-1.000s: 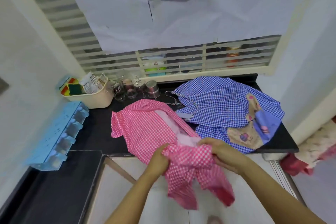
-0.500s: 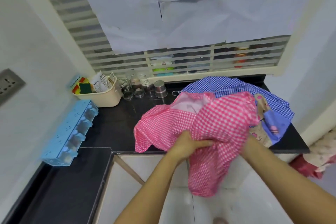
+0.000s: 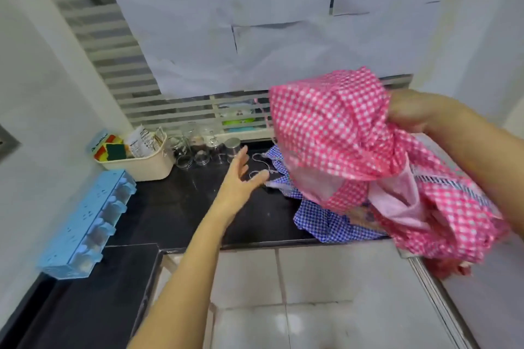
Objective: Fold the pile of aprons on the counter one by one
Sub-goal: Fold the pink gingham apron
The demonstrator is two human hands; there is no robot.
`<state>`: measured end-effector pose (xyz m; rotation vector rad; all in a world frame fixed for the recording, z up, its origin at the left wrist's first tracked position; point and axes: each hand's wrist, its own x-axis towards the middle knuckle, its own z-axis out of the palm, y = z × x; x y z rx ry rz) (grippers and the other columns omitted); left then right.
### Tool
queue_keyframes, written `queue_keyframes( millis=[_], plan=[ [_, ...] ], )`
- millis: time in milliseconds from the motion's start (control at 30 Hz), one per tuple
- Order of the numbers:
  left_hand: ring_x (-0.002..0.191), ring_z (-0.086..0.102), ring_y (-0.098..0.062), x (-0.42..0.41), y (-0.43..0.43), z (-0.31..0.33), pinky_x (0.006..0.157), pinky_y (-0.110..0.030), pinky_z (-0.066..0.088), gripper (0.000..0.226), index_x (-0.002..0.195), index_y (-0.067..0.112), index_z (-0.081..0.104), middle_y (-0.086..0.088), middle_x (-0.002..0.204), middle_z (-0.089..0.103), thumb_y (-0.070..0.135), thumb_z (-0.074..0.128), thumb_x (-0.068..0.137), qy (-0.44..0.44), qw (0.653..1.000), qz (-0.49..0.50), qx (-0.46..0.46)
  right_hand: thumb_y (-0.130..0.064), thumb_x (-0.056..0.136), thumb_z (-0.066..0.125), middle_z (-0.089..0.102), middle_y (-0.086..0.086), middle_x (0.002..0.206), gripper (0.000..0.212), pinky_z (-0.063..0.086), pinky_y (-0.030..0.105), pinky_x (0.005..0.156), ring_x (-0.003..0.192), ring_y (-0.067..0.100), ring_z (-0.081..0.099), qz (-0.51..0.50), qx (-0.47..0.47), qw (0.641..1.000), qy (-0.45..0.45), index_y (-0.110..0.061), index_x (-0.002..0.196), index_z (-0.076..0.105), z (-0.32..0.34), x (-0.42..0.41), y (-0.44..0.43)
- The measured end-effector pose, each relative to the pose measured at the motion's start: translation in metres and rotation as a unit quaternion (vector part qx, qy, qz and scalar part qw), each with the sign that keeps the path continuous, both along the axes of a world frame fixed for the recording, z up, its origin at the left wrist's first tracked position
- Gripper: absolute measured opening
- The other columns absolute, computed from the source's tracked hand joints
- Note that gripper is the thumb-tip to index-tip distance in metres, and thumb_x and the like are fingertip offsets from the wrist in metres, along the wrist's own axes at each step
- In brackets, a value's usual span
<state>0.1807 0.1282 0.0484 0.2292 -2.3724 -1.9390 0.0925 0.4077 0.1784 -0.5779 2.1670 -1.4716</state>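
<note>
Kitchen corner, black stone counter (image 3: 175, 207) under a louvred window covered with paper sheets (image 3: 255, 22).

Item 1. Pale blue compartment rack (image 3: 85, 227), far left, along the wall.

Item 2. Beige basket (image 3: 144, 164) holding sponges and packets, behind the rack.

Item 3. Cluster of glass jars (image 3: 198, 150), just beside the basket at the window sill.

Item 4. Left hand (image 3: 241, 178), fingers spread and empty, over bare counter and reaching toward the loose tie cord of item 5; whether it touches the cord cannot be told.

Item 5. Blue checked apron (image 3: 326, 224), crumpled on the counter, unfolded, partly hidden under item 6.

Item 6. Pink checked apron (image 3: 331, 127), bunched and raised clear of the counter above the blue one, its lower part hanging past the counter's front edge at the right.

Item 7. Right hand (image 3: 411, 113), clenched on a gathered top portion of the pink apron; the cloth hangs below and to the left of that grasp.

Status, as judged: no folded apron in view. Both pieces appear to remain to be done; the pink one is in hand but not yet spread flat for its first fold.
</note>
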Motion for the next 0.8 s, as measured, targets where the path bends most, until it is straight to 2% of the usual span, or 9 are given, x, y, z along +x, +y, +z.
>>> queue_keyframes(
  millis=[67, 167, 367, 400, 433, 500, 600, 733, 800],
  plan=[
    [0.118, 0.051, -0.003, 0.003, 0.015, 0.025, 0.096, -0.027, 0.04, 0.062, 0.137, 0.019, 0.045, 0.005, 0.138, 0.052, 0.035, 0.069, 0.082, -0.013, 0.992, -0.103, -0.066, 0.012, 0.094, 0.04, 0.066, -0.005, 0.089, 0.026, 0.05, 0.008, 0.064, 0.07, -0.005, 0.065, 0.046, 0.082, 0.995, 0.044, -0.002, 0.1, 0.061, 0.001, 0.018, -0.013],
    [0.079, 0.065, -0.004, 0.025, 0.042, 0.046, 0.074, -0.022, 0.051, 0.008, 0.089, 0.008, 0.065, 0.0, 0.086, 0.069, 0.009, 0.066, 0.082, -0.031, 0.976, -0.205, -0.061, 0.009, 0.094, 0.043, 0.063, 0.002, 0.105, 0.027, 0.05, 0.007, 0.069, 0.088, 0.005, 0.062, 0.096, 0.136, 0.984, 0.068, 0.001, 0.114, 0.059, -0.006, 0.05, -0.018],
    [0.076, 0.069, -0.022, 0.067, 0.041, 0.043, 0.07, -0.03, 0.058, 0.025, 0.094, 0.005, 0.066, -0.011, 0.089, 0.072, -0.003, 0.071, 0.071, -0.173, 0.938, -0.262, 0.15, -0.005, 0.092, 0.052, 0.063, 0.012, 0.101, 0.015, 0.053, 0.024, 0.069, 0.09, 0.006, 0.063, 0.034, 0.175, 0.984, -0.019, -0.015, 0.098, 0.062, -0.058, 0.082, 0.013],
    [0.077, 0.067, -0.024, 0.072, 0.036, 0.041, 0.069, -0.03, 0.056, 0.03, 0.092, 0.005, 0.067, -0.014, 0.091, 0.07, 0.0, 0.073, 0.062, -0.205, 0.927, -0.285, 0.134, 0.0, 0.094, 0.049, 0.026, 0.003, 0.127, 0.027, 0.056, 0.026, 0.072, 0.104, 0.014, 0.062, 0.017, 0.147, 0.986, -0.073, -0.01, 0.118, 0.058, -0.071, 0.087, 0.017],
    [0.082, 0.065, -0.027, 0.078, 0.03, 0.04, 0.071, -0.029, 0.053, 0.034, 0.092, 0.005, 0.068, -0.017, 0.097, 0.068, 0.002, 0.075, 0.058, -0.227, 0.917, -0.31, 0.106, 0.004, 0.096, 0.045, 0.03, 0.003, 0.087, 0.034, 0.056, 0.025, 0.076, 0.111, 0.022, 0.06, 0.012, 0.121, 0.985, -0.121, -0.005, 0.129, 0.05, -0.081, 0.094, 0.02],
    [0.091, 0.063, -0.029, 0.088, 0.017, 0.033, 0.078, -0.032, 0.052, 0.038, 0.097, 0.006, 0.068, -0.02, 0.105, 0.067, 0.005, 0.074, 0.059, -0.247, 0.909, -0.331, 0.048, 0.005, 0.097, 0.039, 0.056, 0.008, 0.099, 0.031, 0.053, 0.025, 0.08, 0.097, 0.02, 0.061, 0.043, 0.09, 0.979, -0.175, -0.01, 0.119, 0.054, -0.104, 0.11, 0.02],
    [0.096, 0.067, -0.028, 0.094, -0.005, 0.017, 0.091, -0.042, 0.053, 0.041, 0.103, 0.004, 0.066, -0.019, 0.111, 0.069, 0.007, 0.073, 0.063, -0.226, 0.948, -0.224, -0.013, 0.009, 0.094, 0.04, 0.069, 0.001, 0.081, 0.027, 0.054, 0.02, 0.069, 0.069, 0.005, 0.064, -0.039, 0.009, 0.981, -0.191, -0.008, 0.087, 0.06, -0.128, 0.116, 0.015],
    [0.09, 0.068, -0.03, 0.104, -0.051, -0.01, 0.086, -0.046, 0.054, 0.021, 0.1, 0.003, 0.069, -0.019, 0.103, 0.071, -0.002, 0.063, 0.08, -0.19, 0.977, -0.048, -0.083, 0.009, 0.094, 0.039, 0.06, 0.007, 0.087, 0.023, 0.045, 0.017, 0.047, 0.05, 0.002, 0.055, -0.212, -0.087, 0.962, -0.15, 0.0, 0.113, 0.05, -0.142, 0.118, 0.013],
    [0.093, 0.068, -0.032, 0.11, -0.068, -0.02, 0.087, -0.049, 0.053, 0.02, 0.099, 0.004, 0.07, -0.018, 0.102, 0.071, 0.003, 0.065, 0.08, -0.194, 0.97, -0.023, -0.142, 0.005, 0.094, 0.04, 0.062, 0.004, 0.103, 0.027, 0.047, 0.021, 0.063, 0.064, 0.006, 0.058, -0.226, -0.036, 0.971, -0.069, -0.005, 0.114, 0.055, -0.144, 0.119, 0.009]
  ],
)
